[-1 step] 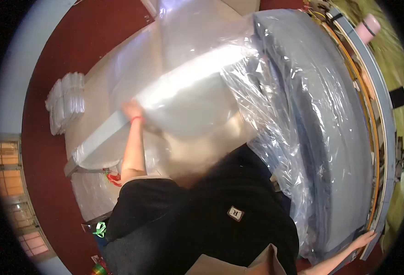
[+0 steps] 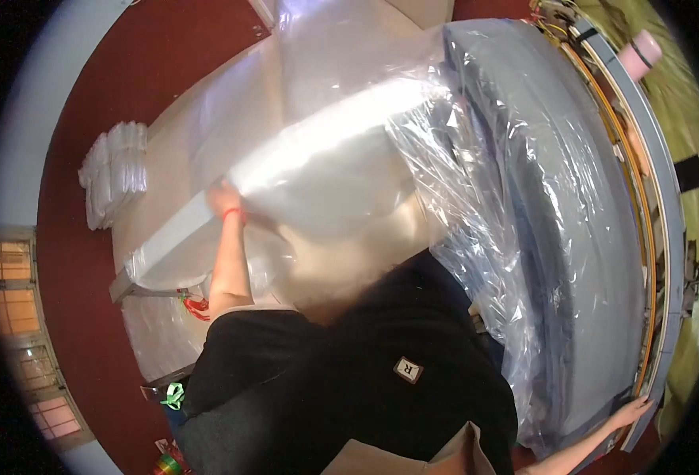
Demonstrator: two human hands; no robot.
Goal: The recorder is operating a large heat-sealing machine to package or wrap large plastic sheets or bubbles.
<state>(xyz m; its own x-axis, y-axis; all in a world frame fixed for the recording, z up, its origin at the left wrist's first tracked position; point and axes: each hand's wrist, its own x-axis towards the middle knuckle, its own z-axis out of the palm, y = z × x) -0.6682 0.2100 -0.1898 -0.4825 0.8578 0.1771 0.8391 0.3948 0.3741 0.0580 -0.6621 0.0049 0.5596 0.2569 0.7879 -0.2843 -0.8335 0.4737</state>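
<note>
My left hand [image 2: 224, 198] is closed over a long pale bar [image 2: 177, 234], which runs diagonally across sheets of clear plastic film [image 2: 242, 103]. A red band circles that wrist. Some fingers are blurred against the bright bar. At the lower right, my right hand [image 2: 631, 412] grips the near end of a curved blue-grey rail [image 2: 676, 261]. Between the hands, a thick pile of plastic-wrapped grey-blue material [image 2: 571, 190] lies along the rail. Crumpled clear film [image 2: 472, 214] spills from its left side.
Bundled clear plastic [image 2: 116, 174] sits at the left edge of the work surface, above a dark red floor [image 2: 76, 317]. A pink bottle [image 2: 640, 55] rests on olive cloth [image 2: 686, 95] beyond the rail. Red ties [image 2: 196, 309] and a green ribbon [image 2: 173, 396] are near my left side.
My left hand has shifted very slightly left and nearer to me at the bar. The right hand stays at the rail's end.
</note>
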